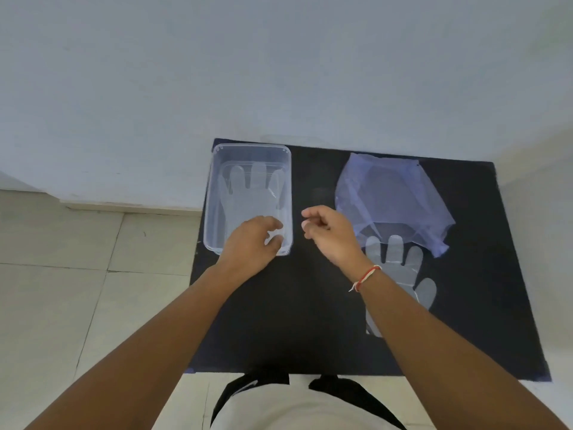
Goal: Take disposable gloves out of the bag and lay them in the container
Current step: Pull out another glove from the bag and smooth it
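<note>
A clear plastic container (217, 169) stands at the back left of a black mat. A transparent disposable glove (251, 193) lies flat inside it, fingers pointing away from me. My left hand (251, 243) hovers over the container's near end, fingers loosely spread, holding nothing. My right hand (328, 234) is just right of the container, fingers curled with nothing visible in them. A pale purple mesh bag (393, 197) lies at the back right. Another clear glove (400, 268) lies on the mat in front of the bag, partly hidden by my right forearm.
The black mat (297, 321) lies on a pale tiled floor (62, 290), against a white wall (279, 72). My knees and light-coloured clothing show at the bottom edge.
</note>
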